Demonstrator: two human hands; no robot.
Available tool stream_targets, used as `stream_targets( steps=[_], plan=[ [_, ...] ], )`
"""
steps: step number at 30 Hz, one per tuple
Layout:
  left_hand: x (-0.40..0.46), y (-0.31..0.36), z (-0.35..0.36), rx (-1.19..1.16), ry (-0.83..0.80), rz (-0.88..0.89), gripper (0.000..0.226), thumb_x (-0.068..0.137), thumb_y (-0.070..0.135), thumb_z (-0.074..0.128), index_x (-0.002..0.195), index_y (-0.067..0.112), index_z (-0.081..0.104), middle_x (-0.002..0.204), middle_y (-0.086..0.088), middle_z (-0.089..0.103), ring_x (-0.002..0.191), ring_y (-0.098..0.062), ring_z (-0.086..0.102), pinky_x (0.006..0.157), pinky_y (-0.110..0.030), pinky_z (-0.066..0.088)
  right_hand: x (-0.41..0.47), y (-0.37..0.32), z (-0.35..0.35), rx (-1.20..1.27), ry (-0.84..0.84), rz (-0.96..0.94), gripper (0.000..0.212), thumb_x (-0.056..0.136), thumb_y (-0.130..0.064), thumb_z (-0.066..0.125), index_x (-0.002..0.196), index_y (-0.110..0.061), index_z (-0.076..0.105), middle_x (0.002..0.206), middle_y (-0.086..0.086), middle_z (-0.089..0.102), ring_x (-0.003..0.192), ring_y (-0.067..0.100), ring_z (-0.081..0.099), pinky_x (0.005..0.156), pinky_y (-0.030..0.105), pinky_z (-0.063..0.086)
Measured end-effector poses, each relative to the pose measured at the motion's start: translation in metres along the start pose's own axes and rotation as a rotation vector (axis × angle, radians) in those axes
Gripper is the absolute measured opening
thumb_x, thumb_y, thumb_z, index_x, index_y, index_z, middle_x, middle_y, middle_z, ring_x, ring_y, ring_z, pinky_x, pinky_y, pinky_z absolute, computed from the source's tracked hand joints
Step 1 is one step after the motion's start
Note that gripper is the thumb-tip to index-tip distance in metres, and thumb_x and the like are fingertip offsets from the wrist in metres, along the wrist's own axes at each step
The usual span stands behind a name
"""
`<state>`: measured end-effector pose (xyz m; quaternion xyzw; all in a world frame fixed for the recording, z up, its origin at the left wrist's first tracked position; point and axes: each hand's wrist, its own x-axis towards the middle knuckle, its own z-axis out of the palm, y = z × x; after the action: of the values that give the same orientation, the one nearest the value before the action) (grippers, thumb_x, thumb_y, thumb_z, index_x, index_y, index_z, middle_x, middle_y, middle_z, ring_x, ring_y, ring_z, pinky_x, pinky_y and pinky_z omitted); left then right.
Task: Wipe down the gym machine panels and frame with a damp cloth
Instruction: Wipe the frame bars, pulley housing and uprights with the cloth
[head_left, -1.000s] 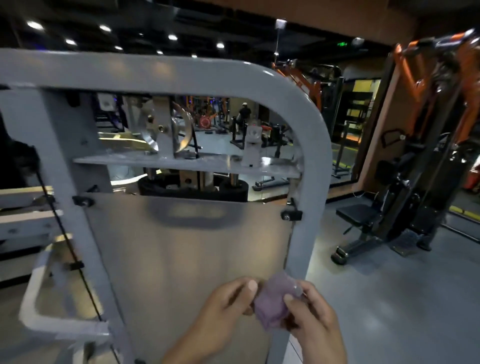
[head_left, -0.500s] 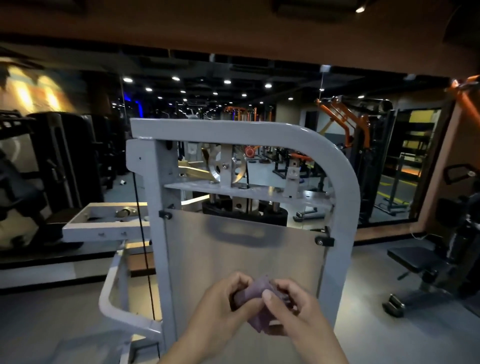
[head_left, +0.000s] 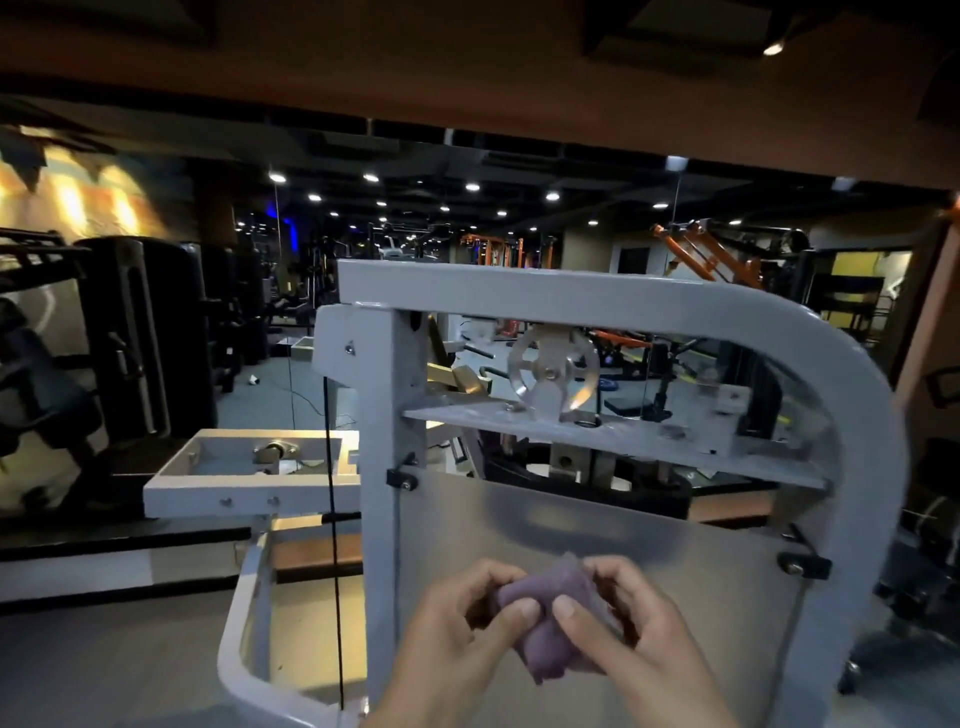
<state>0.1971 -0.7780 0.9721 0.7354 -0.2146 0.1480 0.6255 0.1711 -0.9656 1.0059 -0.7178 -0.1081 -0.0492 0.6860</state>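
A small purple cloth (head_left: 553, 631) is bunched between both hands at the bottom centre. My left hand (head_left: 457, 639) grips its left side with curled fingers and thumb. My right hand (head_left: 636, 634) pinches its right side. Both hands are held in front of the frosted panel (head_left: 597, 530) of a white gym machine frame (head_left: 597, 299), not touching it. The frame has a curved top right corner and a steel pulley (head_left: 550, 371) above a shelf plate.
A white side arm (head_left: 244, 483) and a curved white tube (head_left: 244, 660) stick out to the left, with a black cable (head_left: 332, 545) hanging beside the upright. Dark machines stand left, orange ones at the back right. Grey floor lies on either side.
The view has pulled back and shifted right, so the machine looks smaller and sits more to the right. Both hands kept hold of the cloth and drew closer together, bunching it.
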Motion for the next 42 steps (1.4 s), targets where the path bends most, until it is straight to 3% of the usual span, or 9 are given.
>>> stream_targets(
  steps=[6, 9, 12, 17, 24, 28, 33, 38, 42],
  plan=[
    [0.047, -0.006, -0.086, -0.011, -0.045, 0.095, 0.007, 0.092, 0.033, 0.072, 0.098, 0.029, 0.074, 0.088, -0.004, 0.072, 0.079, -0.014, 0.066, 0.071, -0.042, 0.054, 0.052, -0.019, 0.082, -0.128, -0.005, -0.073, 0.025, 0.074, -0.027, 0.087, 0.098, -0.025, 0.08, 0.095, 0.001, 0.079, 0.095, 0.014, 0.075, 0.085, 0.042, 0.062],
    [0.064, -0.009, -0.119, -0.025, -0.064, 0.116, 0.014, 0.091, 0.043, 0.072, 0.097, 0.03, 0.073, 0.088, -0.002, 0.071, 0.081, -0.017, 0.066, 0.073, -0.042, 0.055, 0.07, -0.032, 0.113, -0.141, -0.042, -0.154, 0.036, 0.089, -0.003, 0.075, 0.087, -0.039, 0.082, 0.089, -0.003, 0.079, 0.082, 0.002, 0.072, 0.067, 0.016, 0.055],
    [0.076, -0.017, -0.141, 0.005, -0.099, 0.136, 0.007, 0.094, 0.038, 0.075, 0.097, 0.032, 0.072, 0.091, 0.0, 0.073, 0.084, -0.017, 0.07, 0.076, -0.038, 0.057, 0.082, -0.037, 0.128, -0.223, -0.036, -0.205, 0.034, 0.092, 0.001, 0.069, 0.089, -0.03, 0.081, 0.084, 0.002, 0.077, 0.078, 0.006, 0.069, 0.067, 0.019, 0.054],
    [0.092, -0.027, -0.166, 0.05, -0.005, 0.142, 0.004, 0.09, 0.039, 0.067, 0.092, 0.038, 0.07, 0.089, 0.008, 0.075, 0.086, -0.014, 0.071, 0.075, -0.027, 0.055, 0.11, -0.058, 0.122, -0.222, 0.256, -0.27, 0.016, 0.095, -0.008, 0.069, 0.093, -0.024, 0.072, 0.087, 0.001, 0.075, 0.079, 0.023, 0.075, 0.061, 0.022, 0.058],
    [0.139, -0.031, -0.197, 0.486, 0.222, 0.63, 0.007, 0.101, 0.026, 0.063, 0.106, 0.028, 0.068, 0.105, 0.019, 0.063, 0.098, -0.003, 0.06, 0.084, -0.015, 0.048, 0.166, -0.084, 0.11, -1.02, 0.17, -0.593, 0.036, 0.096, -0.008, 0.068, 0.127, -0.027, 0.065, 0.111, -0.017, 0.072, 0.097, 0.003, 0.07, 0.079, 0.026, 0.059],
    [0.165, -0.023, -0.195, 0.61, 0.345, 0.777, 0.03, 0.097, 0.02, 0.061, 0.122, 0.008, 0.07, 0.136, -0.006, 0.057, 0.126, -0.02, 0.05, 0.112, -0.019, 0.032, 0.203, -0.083, 0.112, -1.258, 0.108, -0.482, 0.033, 0.089, 0.001, 0.066, 0.117, -0.017, 0.066, 0.102, 0.001, 0.07, 0.092, 0.02, 0.065, 0.078, 0.035, 0.055],
    [0.18, -0.038, -0.167, 0.561, 0.338, 0.737, 0.056, 0.101, 0.019, 0.053, 0.154, 0.005, 0.04, 0.167, -0.003, 0.024, 0.156, -0.018, 0.023, 0.126, -0.033, 0.024, 0.23, -0.098, 0.126, -1.356, 0.163, -0.153, 0.021, 0.099, -0.008, 0.053, 0.083, -0.019, 0.046, 0.077, -0.001, 0.05, 0.073, 0.022, 0.05, 0.058, 0.031, 0.029],
    [0.186, -0.065, -0.149, 0.605, 0.293, 0.777, 0.06, 0.105, 0.01, 0.04, 0.161, 0.005, 0.017, 0.174, -0.001, 0.002, 0.16, -0.038, 0.01, 0.13, -0.041, 0.011, 0.252, -0.101, 0.133, -1.325, 0.072, -0.034, 0.031, 0.091, 0.002, 0.049, 0.109, -0.02, 0.063, 0.102, 0.008, 0.065, 0.092, 0.028, 0.062, 0.08, 0.037, 0.054],
    [0.189, -0.069, -0.149, 0.592, 0.293, 0.802, 0.056, 0.109, 0.013, 0.034, 0.161, 0.006, 0.017, 0.174, 0.002, -0.001, 0.16, -0.038, 0.009, 0.13, -0.042, 0.011, 0.255, -0.101, 0.125, -1.242, -0.002, 0.0, 0.019, 0.099, -0.009, 0.051, 0.09, -0.024, 0.059, 0.085, 0.004, 0.064, 0.074, 0.021, 0.063, 0.061, 0.032, 0.049]
  ],
)
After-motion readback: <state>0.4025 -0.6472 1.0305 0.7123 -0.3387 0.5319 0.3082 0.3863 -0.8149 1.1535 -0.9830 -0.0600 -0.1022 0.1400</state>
